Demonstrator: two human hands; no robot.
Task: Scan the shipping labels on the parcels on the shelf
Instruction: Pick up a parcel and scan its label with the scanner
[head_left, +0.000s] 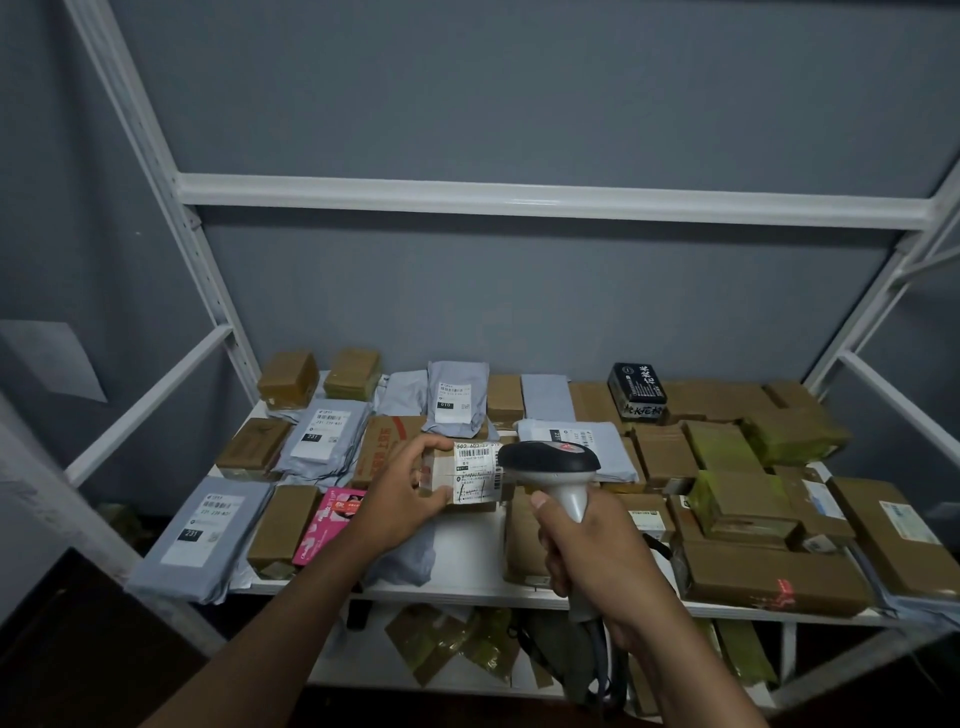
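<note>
1. While the left hand (402, 499) pinches a box (462, 480) above the shelf (467, 545) centre, the right hand (582, 551) grips a scanner (553, 462) at the box's 3 o'clock.
2. Label (474, 473) print is too small to read.

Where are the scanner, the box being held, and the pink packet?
scanner (550, 460), head view, top of its dark head
box (470, 475), head view, its white label
pink packet (327, 525), head view, middle of its face
</note>
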